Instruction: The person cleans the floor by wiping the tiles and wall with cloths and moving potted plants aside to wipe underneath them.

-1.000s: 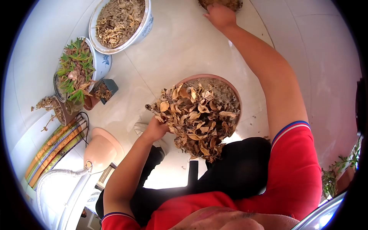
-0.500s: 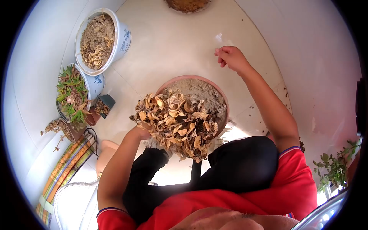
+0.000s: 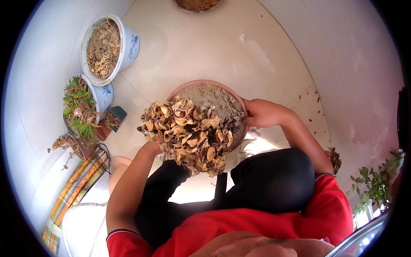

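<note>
A round terracotta flowerpot (image 3: 201,82) full of dry, crumbly grey soil (image 3: 214,100) stands between my knees. Over its left and near side spreads a withered plant (image 3: 188,132) with curled brown leaves. My right hand (image 3: 263,113) is closed on the pot's right rim. At the pot's left, my left hand (image 3: 156,145) reaches in under the dead leaves; they cover its fingers, so what it grips cannot be seen.
Two white-and-blue pots stand on the left, one with dry roots (image 3: 103,47), one with green succulents (image 3: 79,103). Small pots (image 3: 114,118) lie below them, beside a rolled mat (image 3: 77,184). A brown dish (image 3: 199,3) sits at the top; a leafy plant (image 3: 372,184) is at right.
My right hand has come down and in from the upper right floor to the pot's right rim. My left hand stays at the leaves. The whole view has shifted slightly.
</note>
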